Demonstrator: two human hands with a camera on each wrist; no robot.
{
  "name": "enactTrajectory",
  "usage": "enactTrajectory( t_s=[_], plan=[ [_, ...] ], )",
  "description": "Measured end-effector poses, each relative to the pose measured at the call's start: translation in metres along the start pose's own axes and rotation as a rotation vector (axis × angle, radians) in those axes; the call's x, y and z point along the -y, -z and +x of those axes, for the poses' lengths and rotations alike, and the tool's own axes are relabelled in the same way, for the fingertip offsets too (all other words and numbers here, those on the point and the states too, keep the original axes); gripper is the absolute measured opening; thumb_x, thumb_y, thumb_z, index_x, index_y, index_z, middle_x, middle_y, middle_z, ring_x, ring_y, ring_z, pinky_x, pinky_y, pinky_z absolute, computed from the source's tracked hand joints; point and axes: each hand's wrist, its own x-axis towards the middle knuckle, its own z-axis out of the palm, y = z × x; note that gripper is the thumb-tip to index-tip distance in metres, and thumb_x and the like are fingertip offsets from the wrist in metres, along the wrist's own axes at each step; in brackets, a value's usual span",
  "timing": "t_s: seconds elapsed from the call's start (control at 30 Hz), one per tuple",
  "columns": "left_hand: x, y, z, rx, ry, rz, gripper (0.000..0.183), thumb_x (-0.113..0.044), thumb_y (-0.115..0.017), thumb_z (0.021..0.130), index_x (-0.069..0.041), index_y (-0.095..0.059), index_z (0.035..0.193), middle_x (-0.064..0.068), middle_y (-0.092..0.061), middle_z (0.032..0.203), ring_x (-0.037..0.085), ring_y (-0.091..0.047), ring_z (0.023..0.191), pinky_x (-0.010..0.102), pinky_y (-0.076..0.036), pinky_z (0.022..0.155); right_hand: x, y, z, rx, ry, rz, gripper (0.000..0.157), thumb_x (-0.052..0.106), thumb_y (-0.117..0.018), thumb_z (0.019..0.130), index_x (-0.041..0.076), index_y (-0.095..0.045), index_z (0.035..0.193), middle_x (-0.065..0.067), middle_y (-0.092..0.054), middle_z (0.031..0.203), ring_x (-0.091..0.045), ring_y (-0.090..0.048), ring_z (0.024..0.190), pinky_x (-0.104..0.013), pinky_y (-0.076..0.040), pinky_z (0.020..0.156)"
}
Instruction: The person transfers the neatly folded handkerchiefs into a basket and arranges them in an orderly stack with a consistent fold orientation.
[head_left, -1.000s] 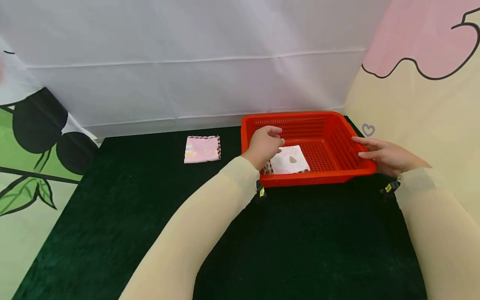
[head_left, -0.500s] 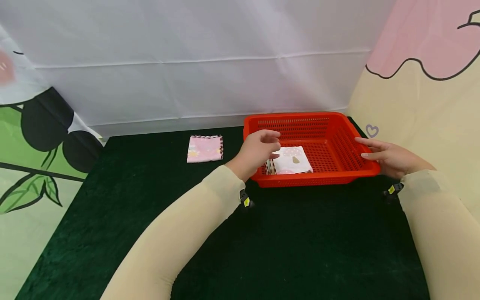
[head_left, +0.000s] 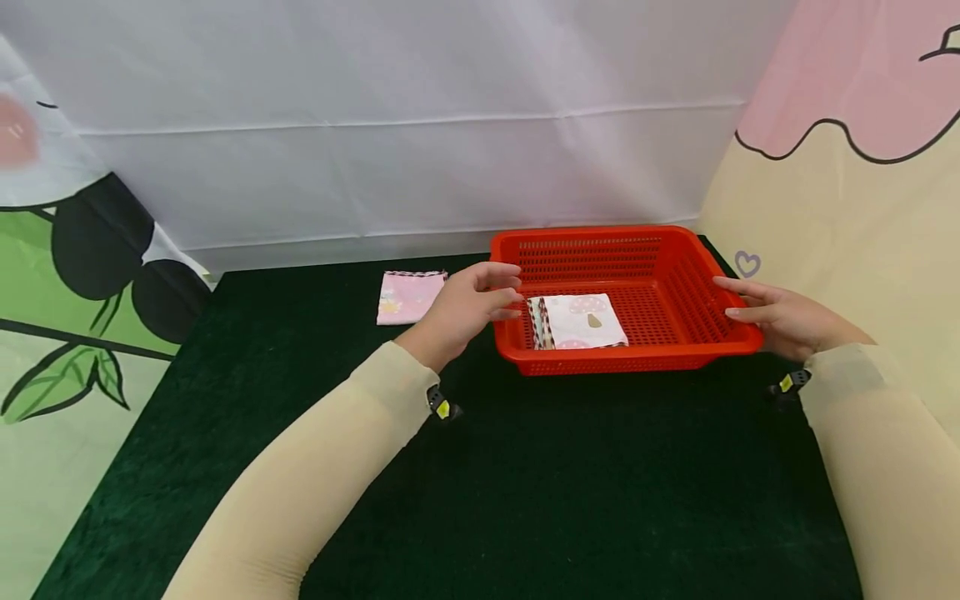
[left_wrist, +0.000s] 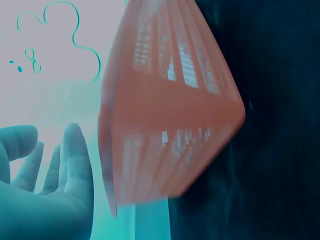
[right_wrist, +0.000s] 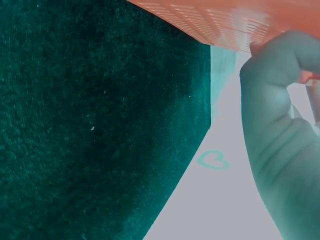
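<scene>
My left hand (head_left: 467,307) hovers just left of a red plastic basket (head_left: 645,357), fingers loosely bent with nothing between them. The left wrist view shows this hand (left_wrist: 55,185) apart from the basket's slotted corner (left_wrist: 165,110). At the basket's right end, my right hand (head_left: 787,317) grips the rim, and the right wrist view shows a bent digit against its edge. Folded cloths with checked edges, the top handkerchief (head_left: 585,321) white with pink print, lie in the basket's left part. A folded pink handkerchief (head_left: 408,297) lies on the table, partly behind my left hand.
A dark green cloth covers the table (head_left: 570,475). Behind it hangs a white sheet (head_left: 420,167), close to the basket's far side. A cream and pink printed sheet (head_left: 840,225) stands at the right, near my right hand.
My left hand has moved left from over the basket to outside its left end, uncovering the folded cloths. My right hand stays at the basket's right rim.
</scene>
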Motion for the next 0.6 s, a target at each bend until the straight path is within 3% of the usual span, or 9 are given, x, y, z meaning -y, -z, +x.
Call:
enactTrajectory(
  t_s=[0.17, 0.43, 0.6],
  plan=[
    [0.009, 0.037, 0.002, -0.057, 0.007, -0.007, 0.039, -0.012, -0.065, 0.103, -0.014, -0.059, 0.142, 0.011, -0.06, 0.136, 0.029, -0.063, 0.118, 0.038, -0.056, 0.095, 0.001, 0.0, -0.001, -0.005, -0.01, -0.051, 0.067, 0.014, -0.051, 0.109, 0.029, -0.02, 0.166, 0.001, -0.033, 0.15, -0.014, -0.062, 0.114, -0.038, -0.058, 0.093],
    [0.014, 0.1, 0.001, -0.212, 0.072, 0.03, 0.045, -0.009, -0.061, 0.104, -0.013, -0.052, 0.148, 0.012, -0.054, 0.141, 0.03, -0.058, 0.126, 0.043, -0.052, 0.103, 0.0, 0.002, -0.001, 0.033, 0.017, -0.001, 0.06, 0.009, -0.051, 0.109, 0.034, -0.035, 0.162, 0.012, -0.056, 0.135, -0.02, -0.065, 0.112, -0.04, -0.059, 0.091],
    [0.023, 0.132, 0.0, -0.258, 0.098, 0.107, 0.048, -0.007, -0.056, 0.107, -0.012, -0.046, 0.153, 0.015, -0.05, 0.146, 0.03, -0.056, 0.128, 0.045, -0.049, 0.106, 0.001, 0.001, 0.0, 0.019, 0.011, -0.01, 0.064, 0.011, -0.051, 0.109, 0.031, -0.028, 0.164, 0.011, -0.054, 0.135, -0.019, -0.065, 0.112, -0.04, -0.058, 0.091]
  ],
)
